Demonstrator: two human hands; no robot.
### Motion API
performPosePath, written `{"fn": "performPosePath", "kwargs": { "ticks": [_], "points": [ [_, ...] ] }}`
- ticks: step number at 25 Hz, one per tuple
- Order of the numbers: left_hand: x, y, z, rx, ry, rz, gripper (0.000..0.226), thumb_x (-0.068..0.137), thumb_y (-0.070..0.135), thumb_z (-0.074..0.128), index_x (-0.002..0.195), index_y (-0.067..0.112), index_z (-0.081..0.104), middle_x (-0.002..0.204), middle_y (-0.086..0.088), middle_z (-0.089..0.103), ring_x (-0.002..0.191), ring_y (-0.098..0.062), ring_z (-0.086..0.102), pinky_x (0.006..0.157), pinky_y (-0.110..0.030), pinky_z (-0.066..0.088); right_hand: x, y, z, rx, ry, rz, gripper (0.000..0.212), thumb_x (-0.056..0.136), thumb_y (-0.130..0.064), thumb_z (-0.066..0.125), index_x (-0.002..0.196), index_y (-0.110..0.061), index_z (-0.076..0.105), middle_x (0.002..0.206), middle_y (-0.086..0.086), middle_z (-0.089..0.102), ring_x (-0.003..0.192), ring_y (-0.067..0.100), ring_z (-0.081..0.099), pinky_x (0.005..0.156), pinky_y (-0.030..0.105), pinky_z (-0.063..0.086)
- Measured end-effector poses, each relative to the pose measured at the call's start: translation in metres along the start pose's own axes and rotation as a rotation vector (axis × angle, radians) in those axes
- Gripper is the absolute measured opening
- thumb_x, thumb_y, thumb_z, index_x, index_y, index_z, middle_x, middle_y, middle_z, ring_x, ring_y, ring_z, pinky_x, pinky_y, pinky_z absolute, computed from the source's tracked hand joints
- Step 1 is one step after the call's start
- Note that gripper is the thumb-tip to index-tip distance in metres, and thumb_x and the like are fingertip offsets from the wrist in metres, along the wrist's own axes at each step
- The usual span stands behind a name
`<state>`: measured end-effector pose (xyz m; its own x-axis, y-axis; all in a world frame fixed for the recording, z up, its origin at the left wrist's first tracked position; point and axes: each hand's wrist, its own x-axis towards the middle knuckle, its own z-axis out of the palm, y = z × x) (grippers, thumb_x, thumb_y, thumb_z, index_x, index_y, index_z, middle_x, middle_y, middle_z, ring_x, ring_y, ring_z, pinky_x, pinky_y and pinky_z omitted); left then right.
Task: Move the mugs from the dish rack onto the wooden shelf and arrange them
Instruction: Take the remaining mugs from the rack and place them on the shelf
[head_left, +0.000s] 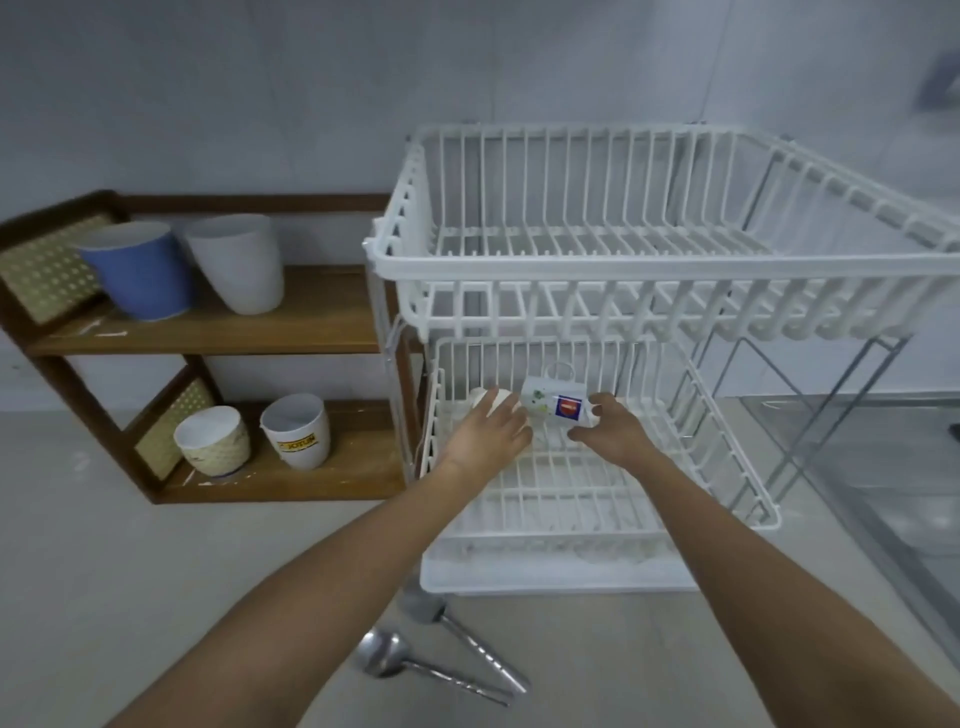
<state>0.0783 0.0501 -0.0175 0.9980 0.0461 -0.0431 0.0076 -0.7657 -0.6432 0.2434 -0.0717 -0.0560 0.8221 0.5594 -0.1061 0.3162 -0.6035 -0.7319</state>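
A white two-tier dish rack stands on the counter. In its lower tier, my left hand wraps over a cream mug. My right hand grips a white mug with a red and blue logo, tilted on its side with the handle up. To the left, the wooden shelf carries a blue mug and a white mug on its upper board. Its lower board bears a woven-pattern cup and a white cup with a yellow label.
Two metal spoons lie on the counter in front of the rack. A glass-edged sink area is at the right. The rack's upper tier holds nothing. A tiled wall stands behind everything.
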Motion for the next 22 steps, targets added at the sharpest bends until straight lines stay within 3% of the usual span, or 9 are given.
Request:
{"fn": "performPosePath", "kwargs": {
  "ticks": [2,5,8,11,14,17,19,20,22],
  "points": [
    [0.018,-0.001,-0.002,0.132,-0.099,-0.001,0.067,0.093,0.013,0.055,0.149,0.015,0.018,0.158,-0.013,0.014,0.145,-0.034,0.007,0.117,-0.054,0.003,0.021,0.004,0.006,0.132,0.006,0.002,0.081,0.071,-0.016,0.081,0.138,-0.009,0.036,0.131,0.012,0.054,0.118,0.028,0.055,0.084,0.031,0.045],
    [0.04,-0.002,-0.001,0.159,-0.128,0.034,0.056,0.094,0.004,0.051,0.144,0.009,0.027,0.153,-0.017,0.025,0.141,-0.037,0.018,0.116,-0.056,0.007,0.044,0.006,0.021,0.238,-0.038,-0.016,0.104,0.062,-0.018,0.089,0.144,-0.01,0.026,0.136,0.016,0.049,0.125,0.035,0.05,0.104,0.048,0.043],
    [0.052,-0.002,0.006,0.204,-0.126,0.109,0.052,0.094,0.001,0.049,0.142,0.006,0.029,0.144,-0.019,0.034,0.135,-0.038,0.029,0.115,-0.057,0.01,0.058,0.013,0.031,0.239,0.009,-0.06,0.107,0.058,-0.019,0.091,0.143,-0.013,0.026,0.129,0.016,0.054,0.116,0.034,0.056,0.101,0.049,0.046],
    [0.057,-0.001,0.014,0.171,-0.101,0.12,0.045,0.095,-0.004,0.042,0.139,0.005,0.033,0.138,-0.02,0.04,0.132,-0.041,0.034,0.115,-0.057,0.012,0.062,0.023,0.033,0.28,0.039,-0.103,0.086,0.057,-0.009,0.089,0.124,-0.017,0.035,0.114,0.011,0.06,0.102,0.031,0.063,0.082,0.038,0.055],
    [0.057,-0.004,0.02,0.15,-0.086,0.085,0.043,0.091,-0.006,0.047,0.132,0.006,0.038,0.131,-0.017,0.044,0.124,-0.039,0.042,0.112,-0.06,0.017,0.065,0.027,0.03,0.284,0.032,-0.131,0.073,0.056,-0.006,0.088,0.103,-0.018,0.035,0.099,0.009,0.061,0.082,0.021,0.065,0.053,0.014,0.045],
    [0.05,-0.005,0.022,0.129,-0.008,0.03,0.051,0.077,0.004,0.07,0.123,0.017,0.051,0.119,-0.007,0.056,0.108,-0.03,0.057,0.107,-0.056,0.033,0.063,0.028,0.03,0.302,0.021,-0.123,0.07,0.057,-0.009,0.089,0.1,-0.019,0.034,0.092,0.003,0.061,0.07,0.009,0.062,0.045,0.011,0.044],
    [0.037,-0.008,0.016,0.083,0.103,-0.047,0.056,0.047,0.019,0.088,0.099,0.029,0.069,0.092,0.005,0.069,0.079,-0.018,0.068,0.087,-0.041,0.055,0.057,0.029,0.026,0.287,0.033,-0.127,0.067,0.057,-0.012,0.089,0.098,-0.021,0.036,0.085,-0.003,0.06,0.066,0.001,0.059,0.042,0.007,0.043],
    [0.03,-0.008,0.012,0.015,0.163,-0.109,0.062,0.033,0.021,0.091,0.091,0.031,0.072,0.084,0.006,0.07,0.07,-0.017,0.067,0.077,-0.035,0.058,0.054,0.031,0.022,0.273,0.034,-0.134,0.065,0.056,-0.015,0.09,0.097,-0.021,0.039,0.083,-0.005,0.06,0.065,-0.001,0.058,0.042,0.005,0.042],
    [0.016,-0.011,0.005,-0.213,0.091,-0.243,0.081,0.031,0.022,0.093,0.107,0.03,0.067,0.1,0.003,0.067,0.084,-0.022,0.065,0.077,-0.032,0.056,0.041,0.033,0.013,0.254,0.055,-0.144,0.065,0.055,-0.024,0.091,0.098,-0.023,0.042,0.082,-0.01,0.058,0.067,-0.004,0.056,0.041,0.004,0.04]
  ]
}}
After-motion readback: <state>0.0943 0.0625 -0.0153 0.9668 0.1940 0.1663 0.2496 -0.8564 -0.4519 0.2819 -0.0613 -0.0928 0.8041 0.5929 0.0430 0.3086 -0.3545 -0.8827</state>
